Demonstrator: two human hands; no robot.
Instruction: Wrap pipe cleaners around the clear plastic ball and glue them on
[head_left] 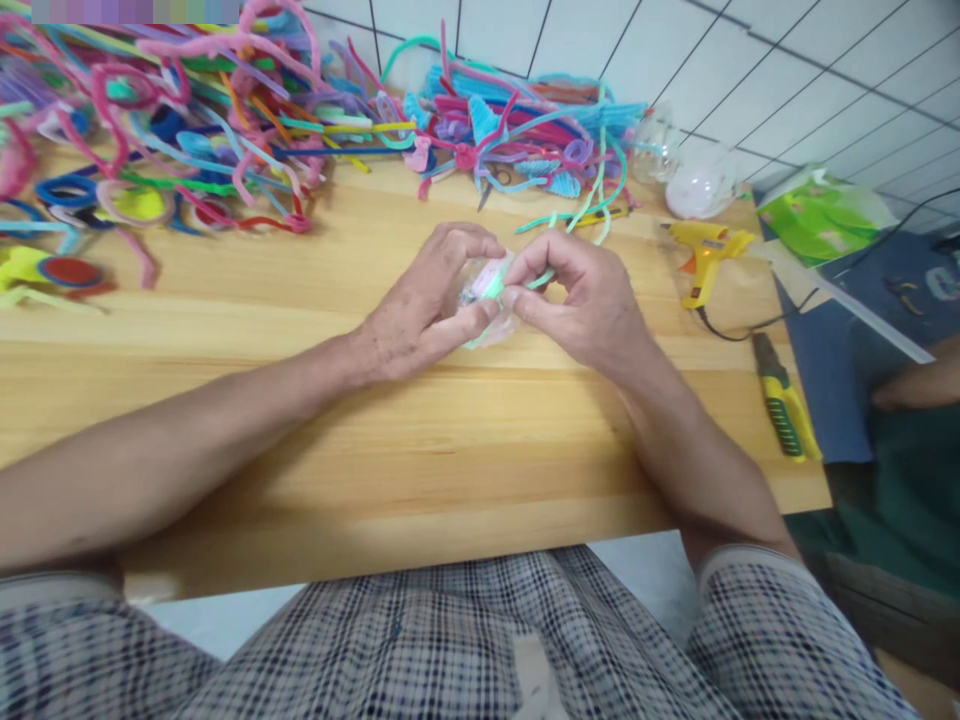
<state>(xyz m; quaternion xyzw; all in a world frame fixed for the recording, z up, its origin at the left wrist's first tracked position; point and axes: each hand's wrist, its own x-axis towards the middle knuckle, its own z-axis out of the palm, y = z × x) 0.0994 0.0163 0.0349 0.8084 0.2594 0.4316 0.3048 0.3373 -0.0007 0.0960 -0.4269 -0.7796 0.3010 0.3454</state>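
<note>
Between my hands, over the wooden table (465, 440), is a small clear plastic piece (501, 328) with pink and green parts in it. My left hand (435, 300) curves around its left side, thumb and fingers holding it. A light green fuzzy stem (541, 280) runs from the piece into my right hand (581, 295), whose thumb and index finger pinch it. The fingertips of both hands almost meet at the piece, and its details are blurred.
Heaps of colourful fuzzy stems (247, 120) lie along the back. To the right are clear balls (697, 185), a yellow glue gun (703, 255) with its cord and yellow-green pliers (784, 405). Another person's arm (919, 385) shows beyond the right edge.
</note>
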